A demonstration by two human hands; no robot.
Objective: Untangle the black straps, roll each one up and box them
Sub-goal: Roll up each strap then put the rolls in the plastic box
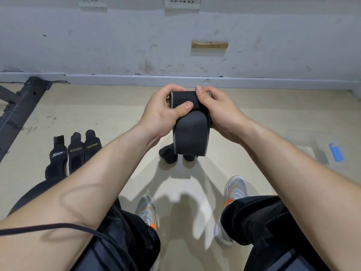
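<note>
I hold a wide black strap (192,132) with grey edges in front of me, above the floor. Its upper end is wound into a roll between my hands, and a flat tail hangs down from it. My left hand (164,112) grips the roll's left side with the thumb pressed on top. My right hand (216,110) grips the right side, thumb over the roll's upper edge. More black strap pieces (169,153) lie on the floor below the hanging tail, partly hidden by it.
Three black wraps (75,153) with printed logos lie side by side on the floor at left. A dark metal frame (21,106) runs along the far left. My shoes (146,210) and knees are below. Blue tape (336,152) marks the floor at right. A wall stands ahead.
</note>
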